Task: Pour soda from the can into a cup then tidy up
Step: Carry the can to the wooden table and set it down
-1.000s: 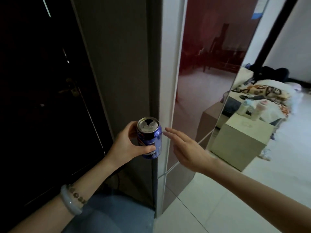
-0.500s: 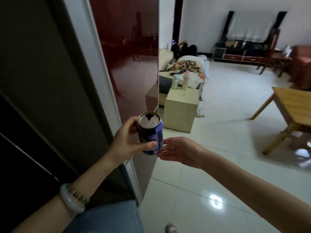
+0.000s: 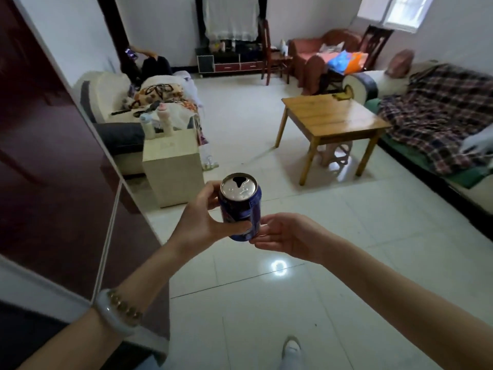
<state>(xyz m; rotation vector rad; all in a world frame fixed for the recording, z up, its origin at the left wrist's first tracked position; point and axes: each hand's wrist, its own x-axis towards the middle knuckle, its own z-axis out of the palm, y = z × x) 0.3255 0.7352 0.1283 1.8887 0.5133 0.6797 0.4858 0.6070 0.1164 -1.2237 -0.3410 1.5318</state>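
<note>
At the far left stands the glossy dark red door (image 3: 53, 156). One second ago it filled most of the view and the right hand was reaching toward its edge. Now the view has turned away from it, into the living room.

The left hand (image 3: 198, 222) holds the can (image 3: 240, 206) as before: thumb in front, fingers curled around the back, the can upright in the air above the tiled floor (image 3: 266, 303). The top of the can is already open; the dark hole is visible.

The right hand (image 3: 288, 236) has come over from the door. It now lies palm up just beside the can, fingers only loosely bent, with the tips at the lower edge of the can. It grips nothing; whether it really supports the can I cannot tell.

Further right and well apart is the wooden table (image 3: 333, 116).

I judge that the fetching is finished and the carrying has begun. No cup is visible, so the pouring is not yet done. The table seems the likely place for it.
</note>
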